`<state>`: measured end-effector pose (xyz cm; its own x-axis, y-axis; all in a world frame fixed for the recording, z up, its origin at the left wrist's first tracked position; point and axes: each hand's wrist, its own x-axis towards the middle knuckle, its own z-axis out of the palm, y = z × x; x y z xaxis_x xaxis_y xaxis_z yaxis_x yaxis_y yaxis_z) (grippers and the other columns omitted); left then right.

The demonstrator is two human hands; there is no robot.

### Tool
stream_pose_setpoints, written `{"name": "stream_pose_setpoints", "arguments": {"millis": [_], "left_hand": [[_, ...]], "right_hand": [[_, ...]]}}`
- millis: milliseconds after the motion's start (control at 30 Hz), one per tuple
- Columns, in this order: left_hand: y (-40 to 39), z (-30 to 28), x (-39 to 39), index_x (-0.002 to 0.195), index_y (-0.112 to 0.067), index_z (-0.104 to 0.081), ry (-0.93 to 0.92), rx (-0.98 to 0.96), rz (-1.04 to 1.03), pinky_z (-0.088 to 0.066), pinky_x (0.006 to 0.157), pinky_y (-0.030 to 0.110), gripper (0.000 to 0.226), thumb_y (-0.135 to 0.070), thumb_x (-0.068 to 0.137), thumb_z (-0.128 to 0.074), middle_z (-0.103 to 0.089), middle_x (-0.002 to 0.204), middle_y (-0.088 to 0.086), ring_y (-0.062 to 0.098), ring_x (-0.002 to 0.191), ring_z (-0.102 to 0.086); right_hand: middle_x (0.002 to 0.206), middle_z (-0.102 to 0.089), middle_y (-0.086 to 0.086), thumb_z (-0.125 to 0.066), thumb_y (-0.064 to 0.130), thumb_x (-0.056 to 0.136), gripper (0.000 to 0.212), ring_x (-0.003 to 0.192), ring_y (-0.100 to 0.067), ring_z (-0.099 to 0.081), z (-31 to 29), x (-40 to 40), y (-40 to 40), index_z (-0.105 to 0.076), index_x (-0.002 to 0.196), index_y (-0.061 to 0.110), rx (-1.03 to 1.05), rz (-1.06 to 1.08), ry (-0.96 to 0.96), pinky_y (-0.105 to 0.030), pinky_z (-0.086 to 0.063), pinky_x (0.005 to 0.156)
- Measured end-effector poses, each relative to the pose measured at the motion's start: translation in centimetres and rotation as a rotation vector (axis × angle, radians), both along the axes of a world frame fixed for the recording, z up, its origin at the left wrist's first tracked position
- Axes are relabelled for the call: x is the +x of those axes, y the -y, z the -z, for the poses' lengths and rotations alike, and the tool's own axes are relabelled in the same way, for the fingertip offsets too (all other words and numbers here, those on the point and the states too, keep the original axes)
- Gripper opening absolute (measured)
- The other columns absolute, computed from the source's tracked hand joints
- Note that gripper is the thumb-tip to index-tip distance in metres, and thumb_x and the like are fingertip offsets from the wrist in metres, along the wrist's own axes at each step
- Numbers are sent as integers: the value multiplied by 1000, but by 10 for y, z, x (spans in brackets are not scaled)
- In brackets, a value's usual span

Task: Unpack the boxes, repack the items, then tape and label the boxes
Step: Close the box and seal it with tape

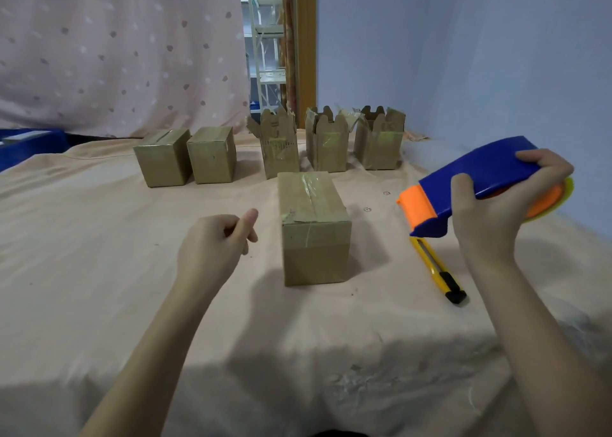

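Observation:
A taped-up cardboard box (313,224) stands in the middle of the cloth-covered table (99,254). My right hand (496,204) grips a blue and orange tape dispenser (470,181), held in the air to the right of that box. My left hand (215,241) hovers just left of the box with its fingers curled and nothing in them. Two more closed boxes (185,156) sit at the back left. Three boxes with their flaps up (331,140) stand in a row at the back.
A yellow utility knife (437,267) lies on the cloth under the dispenser. A dotted pink curtain (116,48) hangs behind the table, a blue wall (463,55) runs along the right, and a blue bin (29,145) sits at the far left.

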<state>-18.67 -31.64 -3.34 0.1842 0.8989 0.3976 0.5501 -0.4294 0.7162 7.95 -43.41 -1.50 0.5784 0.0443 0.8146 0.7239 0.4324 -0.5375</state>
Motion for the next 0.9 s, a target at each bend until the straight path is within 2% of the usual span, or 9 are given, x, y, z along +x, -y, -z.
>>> {"name": "stream_pose_setpoints", "arguments": {"millis": [100, 167, 333, 467, 533, 600, 733, 800, 900], "left_hand": [[-5, -2, 1, 56, -17, -62, 99, 0, 25, -33, 52, 28, 49, -44, 96, -49, -52, 47, -5, 6, 46, -47], [-7, -7, 2, 56, -16, -62, 135, 11, 23, -33, 52, 29, 49, -42, 96, -50, -51, 49, -4, 10, 50, -47], [-15, -5, 2, 57, -15, -62, 111, -13, 28, -34, 53, 29, 49, -41, 96, -50, -52, 52, -3, 16, 53, -48], [-20, 13, 4, 57, -14, -63, 159, -97, 23, -35, 56, 30, 47, -38, 96, -53, -51, 50, -2, 16, 53, -48], [-21, 21, 8, 57, -12, -63, 212, -146, 32, -36, 56, 30, 46, -35, 96, -53, -50, 50, -2, 14, 52, -47], [-19, 29, 14, 58, -13, -63, 242, -189, 35, -36, 56, 30, 45, -35, 96, -52, -51, 53, 1, 14, 53, -47], [-12, 44, 30, 57, -14, -60, 304, -239, 56, -36, 58, 29, 46, -35, 97, -50, -52, 54, 2, 14, 55, -49], [-9, 49, 36, 58, -14, -60, 323, -241, 50, -37, 59, 30, 47, -36, 98, -48, -52, 54, 0, 13, 56, -50], [-9, 54, 40, 59, -15, -58, 346, -244, 15, -39, 63, 32, 48, -41, 98, -47, -54, 55, -1, 16, 59, -52]], "right_hand": [[114, -34, 14, -67, -1, 72, 58, 102, 10, -47, -5, 0, -5, -27, 110, 16, -51, 5, 71, -9, -46, 68], [112, -35, 15, -68, -3, 72, 58, 102, 14, -47, -8, -1, -8, -27, 109, 15, -68, -2, 105, -7, -45, 67], [104, -36, 17, -68, -6, 70, 58, 96, 22, -44, -12, 0, -18, -27, 109, 9, -148, -5, 165, -3, -42, 65], [100, -38, 21, -65, 4, 70, 54, 89, 21, -46, 0, 3, -30, -30, 110, 13, -248, -35, 112, -6, -41, 60], [98, -38, 23, -67, 3, 71, 53, 88, 20, -47, 8, 4, -34, -35, 113, 5, -299, -28, 71, -17, -43, 61], [95, -37, 23, -70, -1, 73, 56, 85, 16, -49, 15, 3, -38, -36, 116, -3, -368, -11, 52, -21, -43, 61], [89, -38, 22, -70, -1, 75, 55, 72, 0, -49, 26, -10, -46, -36, 118, 0, -478, -25, 38, -14, -39, 57], [89, -40, 19, -70, 2, 76, 55, 70, -8, -49, 29, -19, -49, -35, 118, 0, -500, -27, 49, -19, -40, 55], [94, -45, 4, -71, 5, 76, 55, 73, -22, -52, 30, -29, -54, -35, 118, 3, -527, -30, 72, -27, -42, 54]]}}
